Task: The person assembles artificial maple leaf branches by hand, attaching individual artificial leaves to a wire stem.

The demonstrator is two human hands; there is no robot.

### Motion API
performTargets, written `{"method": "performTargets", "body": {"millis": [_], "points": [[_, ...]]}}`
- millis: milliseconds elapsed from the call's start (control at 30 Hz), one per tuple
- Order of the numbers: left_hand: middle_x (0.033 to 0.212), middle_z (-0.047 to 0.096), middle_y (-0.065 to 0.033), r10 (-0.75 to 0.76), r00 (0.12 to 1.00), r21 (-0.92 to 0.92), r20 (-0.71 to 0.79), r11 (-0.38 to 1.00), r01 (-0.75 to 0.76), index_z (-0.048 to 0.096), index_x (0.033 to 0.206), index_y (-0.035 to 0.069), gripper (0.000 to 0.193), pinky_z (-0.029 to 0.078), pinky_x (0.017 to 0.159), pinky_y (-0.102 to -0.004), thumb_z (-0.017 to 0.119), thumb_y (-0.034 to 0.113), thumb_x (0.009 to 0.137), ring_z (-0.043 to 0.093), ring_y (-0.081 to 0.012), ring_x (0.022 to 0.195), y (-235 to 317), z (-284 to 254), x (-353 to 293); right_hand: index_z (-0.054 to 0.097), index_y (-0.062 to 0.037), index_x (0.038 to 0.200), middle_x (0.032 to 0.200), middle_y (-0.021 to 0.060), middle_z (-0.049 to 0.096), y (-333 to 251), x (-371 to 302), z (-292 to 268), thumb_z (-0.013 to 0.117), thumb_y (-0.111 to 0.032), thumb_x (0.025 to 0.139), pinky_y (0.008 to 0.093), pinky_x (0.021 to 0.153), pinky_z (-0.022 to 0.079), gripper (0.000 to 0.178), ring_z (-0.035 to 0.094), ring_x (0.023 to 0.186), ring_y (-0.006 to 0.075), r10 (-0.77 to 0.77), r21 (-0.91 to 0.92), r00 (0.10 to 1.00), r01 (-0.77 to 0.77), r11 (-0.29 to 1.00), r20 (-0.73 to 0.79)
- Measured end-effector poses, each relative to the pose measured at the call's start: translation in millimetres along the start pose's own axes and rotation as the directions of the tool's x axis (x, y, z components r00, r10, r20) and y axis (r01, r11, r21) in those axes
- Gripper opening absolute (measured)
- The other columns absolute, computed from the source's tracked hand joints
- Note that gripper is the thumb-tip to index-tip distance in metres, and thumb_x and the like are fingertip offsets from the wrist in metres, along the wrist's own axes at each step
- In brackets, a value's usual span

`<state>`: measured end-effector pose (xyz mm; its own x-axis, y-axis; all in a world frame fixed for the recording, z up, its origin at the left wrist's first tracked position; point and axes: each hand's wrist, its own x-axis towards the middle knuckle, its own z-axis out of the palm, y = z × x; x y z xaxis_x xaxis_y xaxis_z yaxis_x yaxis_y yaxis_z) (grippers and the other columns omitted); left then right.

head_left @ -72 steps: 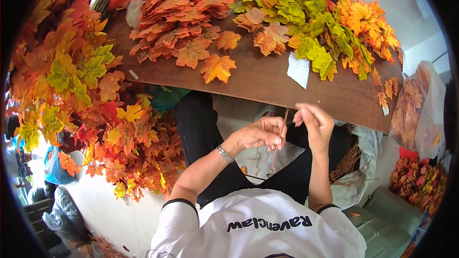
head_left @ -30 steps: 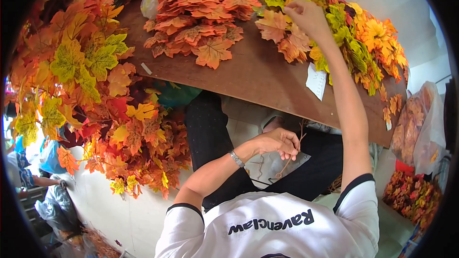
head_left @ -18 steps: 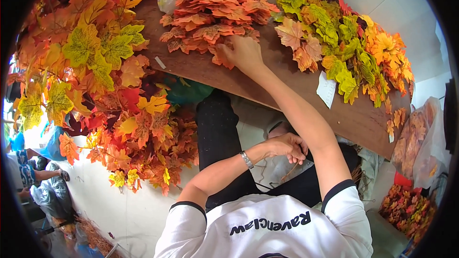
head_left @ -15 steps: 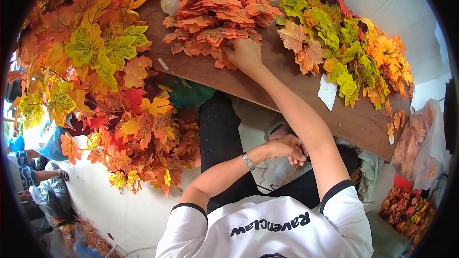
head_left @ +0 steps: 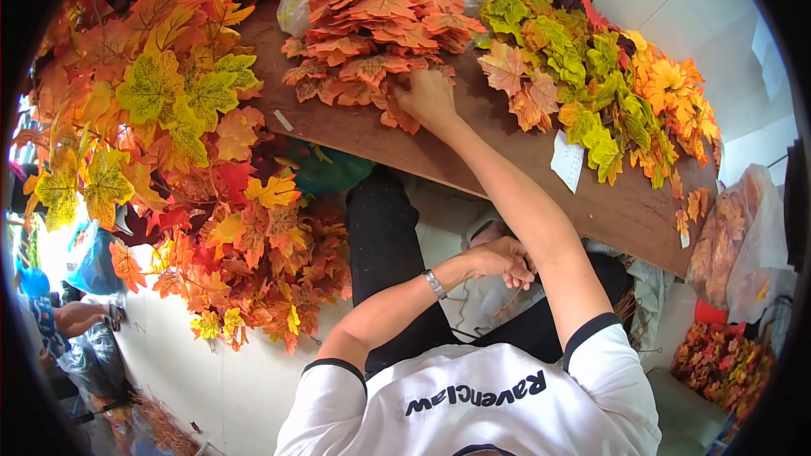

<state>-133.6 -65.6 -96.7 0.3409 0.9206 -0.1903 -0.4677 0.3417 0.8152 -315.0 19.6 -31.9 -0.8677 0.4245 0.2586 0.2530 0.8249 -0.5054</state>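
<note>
My right hand (head_left: 428, 100) reaches over the brown board (head_left: 363, 137) to the near edge of a pile of orange artificial maple leaves (head_left: 384, 29). Its fingers are closed on an orange leaf (head_left: 399, 115) there; the fingertips are partly hidden among the leaves. Close to my lap, my left hand (head_left: 503, 262), with a metal watch (head_left: 435, 285) on its wrist, has its fingers curled around a thin brown stem (head_left: 510, 297). The stem hangs below the fingers, and the right forearm passes just beside this hand, covering part of what lies behind.
Green, peach and orange leaf bunches (head_left: 583, 59) cover the board's right side, beside a white paper slip (head_left: 567, 160). A large bunch of autumn leaf branches (head_left: 194, 143) hangs at left. Bagged leaves (head_left: 725, 241) stand at right. Another person's leg (head_left: 80, 318) shows at far left.
The view has shifted slightly, so the board and its leaves sit a little further left. Both hands keep nearly the same places; the right still grips at the pile's near edge.
</note>
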Motion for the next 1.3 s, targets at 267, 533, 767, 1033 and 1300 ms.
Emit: {"method": "performTargets", "body": {"millis": [267, 533, 767, 1033, 1300], "points": [[0.073, 0.062, -0.0055, -0.037, 0.999, 0.013, -0.021, 0.999, 0.037, 0.056, 0.088, 0.002, 0.019, 0.045, 0.054, -0.0198, 0.067, 0.012, 0.077, 0.059, -0.0098, 0.064, 2.1, -0.1, -1.9, 0.062, 0.0022, 0.074, 0.061, 0.0123, 0.060, 14.1, -30.0, -42.8, 0.058, -0.011, 0.072, 0.0300, 0.051, 0.048, 0.014, 0.062, 0.054, 0.0184, 0.101, 0.532, 0.981, -0.174, 0.828, 0.165], [0.075, 0.062, -0.0048, -0.019, 1.000, -0.033, 0.004, 0.999, 0.019, 0.055, 0.086, 0.002, 0.019, 0.044, 0.055, -0.0192, 0.068, 0.013, 0.076, 0.057, -0.0083, 0.064, -0.7, -2.9, 2.2, 0.064, 0.0033, 0.085, 0.063, 0.0044, 0.062, 40.5, -40.5, -58.0, 0.059, -0.008, 0.079, 0.0207, 0.044, 0.045, 0.014, 0.056, 0.048, 0.0066, 0.075, 0.578, 0.986, -0.150, 0.802, 0.151], [0.073, 0.062, -0.0053, -0.057, 0.995, -0.004, -0.081, 0.998, 0.057, 0.056, 0.087, 0.001, 0.020, 0.045, 0.055, -0.0205, 0.068, 0.012, 0.076, 0.057, -0.0088, 0.063, 0.3, -1.1, -1.7, 0.066, -0.0013, 0.081, 0.069, 0.0137, 0.062, 16.5, -40.0, -37.5, 0.065, -0.015, 0.068, 0.0329, 0.060, 0.048, 0.019, 0.061, 0.066, 0.0265, -0.184, 0.318, 0.974, 0.218, 0.923, -0.132], [0.072, 0.062, -0.0045, -0.057, 0.996, 0.017, -0.072, 0.998, 0.058, 0.057, 0.085, 0.002, 0.017, 0.046, 0.057, -0.0203, 0.066, 0.014, 0.077, 0.058, -0.0092, 0.065, -5.4, -7.8, 2.0, 0.064, 0.0021, 0.083, 0.067, 0.0006, 0.060, 15.0, -31.9, -51.7, 0.065, -0.011, 0.078, 0.0215, 0.056, 0.043, 0.014, 0.053, 0.063, 0.0061, -0.143, 0.647, 0.986, 0.050, 0.760, 0.091], [0.074, 0.063, -0.0045, -0.072, 0.994, -0.019, -0.086, 0.997, 0.070, 0.057, 0.085, 0.003, 0.015, 0.047, 0.057, -0.0205, 0.065, 0.012, 0.076, 0.059, -0.0093, 0.067, -23.9, -13.0, 6.2, 0.064, 0.0013, 0.077, 0.064, 0.0038, 0.060, 17.3, -42.1, -70.1, 0.064, -0.014, 0.077, 0.0211, 0.050, 0.040, 0.015, 0.052, 0.052, 0.0074, -0.235, 0.746, 0.873, -0.194, 0.637, 0.428]]}}
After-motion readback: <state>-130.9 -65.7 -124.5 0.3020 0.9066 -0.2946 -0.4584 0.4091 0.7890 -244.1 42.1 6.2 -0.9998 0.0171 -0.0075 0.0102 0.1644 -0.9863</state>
